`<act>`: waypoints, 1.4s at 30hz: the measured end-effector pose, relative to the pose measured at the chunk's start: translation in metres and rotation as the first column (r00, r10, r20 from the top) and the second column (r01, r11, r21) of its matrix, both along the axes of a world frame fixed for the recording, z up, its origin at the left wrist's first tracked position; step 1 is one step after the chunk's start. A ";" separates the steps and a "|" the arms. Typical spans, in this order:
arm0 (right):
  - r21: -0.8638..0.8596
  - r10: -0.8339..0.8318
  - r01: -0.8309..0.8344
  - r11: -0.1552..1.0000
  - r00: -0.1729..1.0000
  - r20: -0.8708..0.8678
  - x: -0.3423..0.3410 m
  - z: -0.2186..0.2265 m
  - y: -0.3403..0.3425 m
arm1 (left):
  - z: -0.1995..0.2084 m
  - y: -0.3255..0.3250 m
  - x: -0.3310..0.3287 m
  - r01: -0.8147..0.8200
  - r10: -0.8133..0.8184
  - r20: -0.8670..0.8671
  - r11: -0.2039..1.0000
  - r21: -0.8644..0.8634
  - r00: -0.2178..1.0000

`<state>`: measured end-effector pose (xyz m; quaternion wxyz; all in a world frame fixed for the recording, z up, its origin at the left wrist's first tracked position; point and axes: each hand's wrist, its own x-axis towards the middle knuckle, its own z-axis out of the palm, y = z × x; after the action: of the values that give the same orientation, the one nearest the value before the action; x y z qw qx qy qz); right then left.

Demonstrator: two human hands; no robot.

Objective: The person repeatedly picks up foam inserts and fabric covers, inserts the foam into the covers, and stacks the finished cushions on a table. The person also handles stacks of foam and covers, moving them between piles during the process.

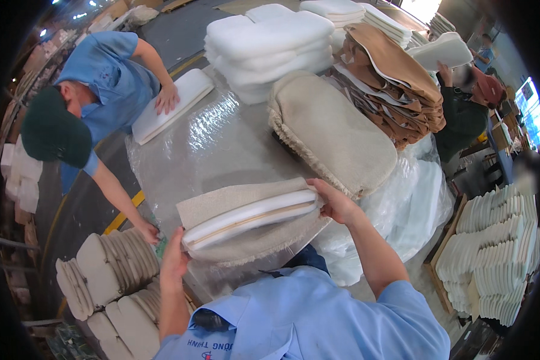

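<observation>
A padded piece (pixel 252 211) lies partly enclosed in a beige cover (pixel 237 198), held between the person's hands on the near-left side of the beige fabric pile (pixel 336 129). It is long and slim, rounded at the ends, its open side facing up. Soft white padding swells in two bands, and a thin tan strip (pixel 252 224) runs lengthwise between them like a board's edge. The cover is coarse, oatmeal-coloured cloth: its far flap stands smooth and fairly straight above the padding, while its near flap sags and ends in a ragged, fraying edge. Whether its underside touches the plastic-covered tabletop (pixel 228 150) cannot be told.

The left hand (pixel 174 255) grasps the left end, fingers closed around the cloth; the right hand (pixel 336 203), nearest the pile, pinches the other end by the cover's edge. Beyond the pile rises a stack of brown fabric (pixel 396 78), and to its far left thick white pads (pixel 270 51). Left of the pile, a co-worker's hand (pixel 167 98) presses flat on a white pad (pixel 180 103).
</observation>
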<state>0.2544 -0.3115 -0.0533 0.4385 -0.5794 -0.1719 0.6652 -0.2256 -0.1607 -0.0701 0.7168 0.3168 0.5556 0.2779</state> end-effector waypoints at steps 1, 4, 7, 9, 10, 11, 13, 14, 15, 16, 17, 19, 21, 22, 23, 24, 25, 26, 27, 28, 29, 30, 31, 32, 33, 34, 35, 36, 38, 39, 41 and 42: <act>0.019 0.016 -0.015 1.000 0.998 -0.053 0.006 0.002 -0.003 | 0.008 0.001 0.001 0.020 -0.020 0.024 1.000 0.004 0.999; 0.072 0.069 -0.058 0.996 0.985 -0.160 0.017 0.010 -0.008 | 0.029 0.004 -0.001 0.130 -0.131 0.039 0.991 0.035 0.991; 0.095 0.104 -0.092 0.991 0.986 -0.126 0.017 0.015 -0.003 | 0.039 0.005 -0.007 0.249 -0.247 -0.042 0.966 0.065 0.968; 0.088 0.094 -0.090 0.992 0.994 -0.053 0.010 0.018 0.002 | 0.041 0.003 -0.007 0.223 -0.219 -0.061 0.973 0.055 0.974; 0.079 0.086 -0.085 0.993 0.996 -0.009 0.011 0.019 0.002 | 0.038 0.003 -0.002 0.228 -0.224 -0.071 0.972 0.054 0.972; 0.078 0.089 -0.091 0.993 0.996 0.024 0.010 0.017 0.002 | 0.040 0.002 0.003 0.222 -0.216 -0.093 0.973 0.057 0.972; 0.068 0.079 -0.085 0.994 0.993 0.086 0.008 0.013 0.007 | 0.041 0.004 0.009 0.210 -0.200 -0.128 0.975 0.070 0.971; 0.057 0.067 -0.074 0.996 0.992 0.110 0.004 0.011 0.007 | 0.041 0.005 0.010 0.213 -0.200 -0.153 0.974 0.074 0.968; 0.047 0.058 -0.065 0.997 0.989 0.136 0.001 0.010 0.007 | 0.043 0.006 0.012 0.214 -0.198 -0.176 0.974 0.077 0.964; 0.048 0.032 -0.039 0.998 0.990 0.140 -0.001 0.008 0.007 | 0.043 0.007 0.009 0.208 -0.188 -0.199 0.974 0.086 0.962; 0.050 0.007 -0.014 0.999 0.990 0.143 -0.002 0.006 0.005 | 0.040 0.009 0.007 0.275 -0.238 -0.243 0.952 0.131 0.940; 0.061 -0.011 0.003 0.998 0.992 0.126 -0.004 0.003 0.005 | 0.037 0.018 0.005 0.165 -0.167 0.031 0.985 0.057 0.985; 0.066 -0.010 0.004 0.998 0.995 0.094 -0.003 0.002 0.000 | 0.038 0.023 0.002 0.129 -0.130 0.201 0.991 0.019 0.971; 0.071 -0.012 0.007 0.997 0.997 0.074 -0.003 -0.001 -0.001 | 0.039 0.024 0.002 0.141 -0.142 0.234 0.990 0.022 0.962; 0.077 -0.015 0.011 0.997 0.998 0.053 -0.003 -0.004 -0.002 | 0.041 0.023 0.001 0.153 -0.155 0.266 0.988 0.027 0.952; 0.083 -0.021 0.018 0.996 0.999 0.032 -0.003 -0.006 -0.003 | 0.042 0.022 -0.001 0.155 -0.161 0.273 0.987 0.045 0.948; 0.097 -0.040 0.038 0.995 0.999 0.012 -0.001 -0.011 -0.005 | 0.042 0.021 -0.001 0.163 -0.175 0.285 0.984 0.065 0.943; 0.094 -0.062 0.065 0.993 0.998 -0.032 0.000 -0.017 -0.006 | 0.043 0.021 -0.001 0.173 -0.190 0.295 0.981 0.085 0.936; 0.088 -0.093 0.099 0.991 0.993 -0.072 0.004 -0.025 -0.010 | 0.043 0.021 0.000 0.193 -0.216 0.284 0.975 0.108 0.934; 0.080 -0.128 0.137 0.987 0.986 -0.108 0.009 -0.033 -0.015 | 0.043 0.021 0.002 0.217 -0.245 0.275 0.967 0.130 0.930; 0.092 -0.112 0.121 0.988 0.989 -0.100 0.016 -0.040 -0.023 | 0.043 0.021 0.004 0.241 -0.275 0.265 0.958 0.154 0.924; 0.065 -0.142 0.147 0.987 0.987 -0.075 0.010 -0.045 -0.029 | 0.046 0.019 0.008 0.223 -0.262 0.215 0.957 0.188 0.941; 0.038 -0.179 0.181 0.983 0.983 -0.048 0.001 -0.050 -0.036 | 0.051 0.016 0.015 0.213 -0.252 0.167 0.951 0.222 0.953; 0.012 -0.219 0.219 0.976 0.976 -0.020 -0.009 -0.054 -0.045 | 0.055 0.014 0.022 0.206 -0.243 0.120 0.944 0.257 0.963; 0.012 -0.172 0.173 0.985 0.984 -0.037 -0.020 -0.057 -0.055 | 0.058 0.013 0.022 0.197 -0.236 0.112 0.940 0.278 0.965; 0.009 -0.130 0.130 0.991 0.990 -0.051 -0.031 -0.059 -0.064 | 0.058 0.013 0.020 0.192 -0.233 0.107 0.935 0.297 0.967; -0.012 -0.076 0.076 0.997 0.997 -0.005 -0.045 -0.059 -0.068 | 0.057 0.012 0.018 0.187 -0.228 0.102 0.932 0.312 0.968; -0.135 -0.119 0.137 0.981 0.984 0.130 -0.059 -0.058 -0.073 | 0.055 0.010 0.017 0.208 -0.231 0.028 0.918 0.336 0.973; 0.013 -0.059 0.063 0.998 0.814 0.578 -0.043 -0.097 -0.097 | 0.043 0.012 0.026 0.272 -0.272 -0.053 0.888 0.371 0.961; 0.054 -0.089 0.071 0.996 0.754 0.651 -0.042 -0.099 -0.095 | 0.033 0.010 0.018 0.275 -0.268 -0.070 0.890 0.364 0.961; 0.148 -0.158 0.069 0.987 0.621 0.768 -0.045 -0.087 -0.068 | 0.002 0.010 -0.008 0.372 -0.297 -0.274 0.883 0.284 0.915; 0.223 -0.199 0.013 0.975 0.509 0.838 -0.050 -0.079 -0.056 | -0.008 0.009 -0.014 0.420 -0.320 -0.367 0.876 0.235 0.873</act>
<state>0.2049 -0.3679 -0.1323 0.3895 -0.7965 -0.3915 0.2461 -0.2394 -0.1514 -0.0781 0.6001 0.5664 0.5411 0.1621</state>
